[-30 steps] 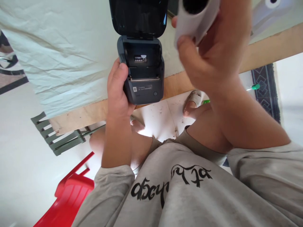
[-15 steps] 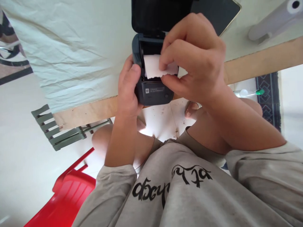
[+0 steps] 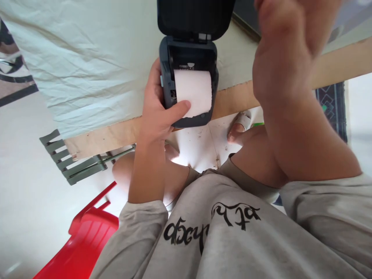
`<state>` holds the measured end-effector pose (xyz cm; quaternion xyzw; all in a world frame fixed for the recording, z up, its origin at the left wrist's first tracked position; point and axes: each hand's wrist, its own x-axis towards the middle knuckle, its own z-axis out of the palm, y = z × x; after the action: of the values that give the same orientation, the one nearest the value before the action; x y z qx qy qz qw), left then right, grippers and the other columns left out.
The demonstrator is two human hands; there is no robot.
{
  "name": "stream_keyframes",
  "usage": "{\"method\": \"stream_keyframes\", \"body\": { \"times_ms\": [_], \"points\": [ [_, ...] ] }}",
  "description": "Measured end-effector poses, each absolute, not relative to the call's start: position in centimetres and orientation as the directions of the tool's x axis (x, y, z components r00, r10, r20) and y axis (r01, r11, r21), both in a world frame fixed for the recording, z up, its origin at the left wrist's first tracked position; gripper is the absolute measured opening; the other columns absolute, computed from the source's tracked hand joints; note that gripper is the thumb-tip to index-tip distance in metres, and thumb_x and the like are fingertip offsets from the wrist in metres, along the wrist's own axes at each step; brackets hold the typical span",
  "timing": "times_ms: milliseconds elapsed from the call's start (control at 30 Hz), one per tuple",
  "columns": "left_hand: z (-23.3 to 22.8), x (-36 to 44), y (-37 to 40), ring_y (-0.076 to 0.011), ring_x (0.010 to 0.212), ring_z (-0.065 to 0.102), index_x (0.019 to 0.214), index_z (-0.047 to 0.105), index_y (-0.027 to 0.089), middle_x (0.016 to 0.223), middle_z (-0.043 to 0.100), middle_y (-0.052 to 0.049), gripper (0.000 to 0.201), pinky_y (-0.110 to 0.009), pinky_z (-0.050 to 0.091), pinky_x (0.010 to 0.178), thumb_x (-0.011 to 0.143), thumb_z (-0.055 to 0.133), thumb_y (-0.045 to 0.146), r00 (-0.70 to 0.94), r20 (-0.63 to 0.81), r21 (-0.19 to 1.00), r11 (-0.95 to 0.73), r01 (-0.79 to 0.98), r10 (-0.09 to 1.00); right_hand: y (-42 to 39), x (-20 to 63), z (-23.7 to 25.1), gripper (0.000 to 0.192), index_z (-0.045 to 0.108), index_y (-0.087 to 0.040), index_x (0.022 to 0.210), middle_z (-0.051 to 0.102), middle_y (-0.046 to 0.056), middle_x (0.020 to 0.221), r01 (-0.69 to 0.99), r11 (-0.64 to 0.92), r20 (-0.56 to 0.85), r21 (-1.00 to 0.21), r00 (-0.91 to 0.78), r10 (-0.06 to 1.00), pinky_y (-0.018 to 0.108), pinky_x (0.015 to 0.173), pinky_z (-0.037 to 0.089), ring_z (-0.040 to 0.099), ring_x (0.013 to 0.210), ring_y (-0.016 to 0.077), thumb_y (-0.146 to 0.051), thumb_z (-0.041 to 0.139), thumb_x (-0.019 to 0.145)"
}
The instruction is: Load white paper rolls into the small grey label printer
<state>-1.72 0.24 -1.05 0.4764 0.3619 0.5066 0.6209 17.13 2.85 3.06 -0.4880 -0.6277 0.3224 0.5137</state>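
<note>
By the wooden table edge [image 3: 106, 135], I have my left hand [image 3: 155, 112] wrapped round the dark printer [image 3: 188, 53], its thumb lying on the white paper [image 3: 195, 89] that spills from the bay over the front. The lid [image 3: 194, 17] stands open. My right hand [image 3: 290, 42] is raised; its fingertips are cropped, so I cannot tell whether they pinch anything.

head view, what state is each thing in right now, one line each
Printer: open, held
Lid: swung back
Paper: partly in the bay, ragged end over the front panel
Left hand: gripping the printer, thumb on the paper
Right hand: raised, apart from the printer; contents unclear
Cloth: wrinkled
</note>
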Motion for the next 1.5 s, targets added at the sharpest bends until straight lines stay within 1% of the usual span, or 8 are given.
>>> {"method": "stream_keyframes", "body": {
  "times_ms": [100, 200, 400, 700, 967, 1167, 1333, 1500],
  "points": [
    [-1.2, -2.0, 0.3, -0.0228, 0.086, 0.059, 0.108, 0.055, 0.030, 0.096, 0.060, -0.003, 0.058, -0.036, 0.049, 0.077, 0.055, 0.077, 0.033, 0.206, 0.037, 0.964, 0.020, -0.267, 0.978, 2.9, 16.3, 3.7, 0.040, 0.049, -0.010, 0.067, 0.049, 0.001, 0.069, 0.233, 0.436, 0.472, -0.869, 0.130, 0.872, 0.016, 0.070, 0.037, 0.053, 0.074, 0.0027, -0.040, 0.029, 0.085],
    [-1.4, -2.1, 0.4, -0.0247, 0.091, 0.059, 0.109, 0.055, 0.029, 0.100, 0.060, -0.004, 0.062, -0.039, 0.049, 0.082, 0.052, 0.079, 0.035, 0.232, 0.060, 0.968, 0.001, -0.251, 0.971, 2.4, 16.3, 3.8, 0.027, 0.052, -0.012, 0.089, 0.054, 0.001, 0.090, 0.267, 0.386, 0.377, -0.883, -0.087, 0.922, 0.015, 0.074, 0.040, 0.053, 0.088, 0.0037, -0.035, 0.039, 0.083],
    [-0.8, -1.2, 0.1, -0.0269, 0.109, 0.056, 0.105, 0.054, 0.030, 0.109, 0.061, -0.002, 0.045, -0.040, 0.050, 0.086, 0.066, 0.069, 0.046, 0.218, 0.071, 0.935, 0.011, -0.355, 0.973, 2.1, 16.5, 2.3, 0.060, 0.035, -0.013, 0.121, 0.041, 0.005, 0.121, 0.252, 0.405, 0.235, -0.879, -0.510, 0.827, 0.017, 0.091, 0.042, 0.045, 0.104, 0.0064, -0.054, 0.043, 0.079],
    [-0.2, -0.7, -0.1, -0.0294, 0.112, 0.056, 0.099, 0.056, 0.025, 0.101, 0.066, -0.005, 0.031, -0.038, 0.050, 0.079, 0.074, 0.062, 0.042, 0.183, -0.022, 0.899, 0.099, -0.427, 0.983, 2.5, 16.3, 1.7, 0.060, 0.035, -0.013, 0.122, 0.044, 0.003, 0.119, 0.367, 0.478, 0.270, -0.798, -0.491, 0.828, 0.017, 0.087, 0.040, 0.046, 0.100, 0.0055, -0.052, 0.046, 0.078],
    [0.6, -0.2, -0.3, -0.0239, 0.117, 0.052, 0.091, 0.059, 0.025, 0.100, 0.065, -0.004, 0.029, -0.038, 0.040, 0.100, 0.086, 0.040, 0.046, 0.143, -0.142, 0.856, 0.194, -0.480, 0.979, 2.1, 16.4, 2.0, 0.058, 0.040, -0.009, 0.121, 0.045, 0.006, 0.120, 0.344, 0.498, 0.327, -0.796, -0.447, 0.833, 0.018, 0.100, 0.037, 0.044, 0.109, 0.0069, -0.052, 0.036, 0.083],
    [0.6, -0.6, -0.2, -0.0204, 0.099, 0.058, 0.091, 0.061, 0.021, 0.093, 0.064, -0.003, 0.030, -0.036, 0.042, 0.096, 0.089, 0.038, 0.040, 0.102, -0.108, 0.892, 0.141, -0.429, 0.989, 1.6, 16.4, 2.8, 0.048, 0.042, -0.012, 0.116, 0.047, 0.004, 0.115, 0.325, 0.501, 0.336, -0.802, -0.448, 0.828, 0.016, 0.081, 0.041, 0.046, 0.097, 0.0040, -0.046, 0.035, 0.083],
    [0.7, -0.9, 0.1, -0.0182, 0.076, 0.059, 0.076, 0.063, 0.022, 0.077, 0.063, -0.002, 0.025, -0.034, 0.048, 0.079, 0.084, 0.050, 0.042, 0.063, -0.091, 0.922, 0.108, -0.373, 0.994, 1.9, 16.7, 2.4, 0.059, 0.031, -0.016, 0.127, 0.037, 0.004, 0.132, 0.341, 0.566, 0.313, -0.750, -0.571, 0.759, 0.018, 0.109, 0.033, 0.038, 0.122, 0.0057, -0.049, 0.043, 0.079],
    [1.1, -0.5, 0.2, -0.0218, 0.098, 0.061, 0.083, 0.063, 0.023, 0.087, 0.066, -0.001, 0.022, -0.037, 0.045, 0.094, 0.084, 0.048, 0.039, 0.123, -0.119, 0.875, 0.163, -0.456, 0.985, 1.9, 17.3, 3.3, 0.062, 0.032, -0.022, 0.127, 0.037, 0.003, 0.133, 0.474, 0.623, 0.312, -0.622, -0.580, 0.753, 0.018, 0.110, 0.035, 0.038, 0.125, 0.0065, -0.051, 0.050, 0.075]
  ]
}}
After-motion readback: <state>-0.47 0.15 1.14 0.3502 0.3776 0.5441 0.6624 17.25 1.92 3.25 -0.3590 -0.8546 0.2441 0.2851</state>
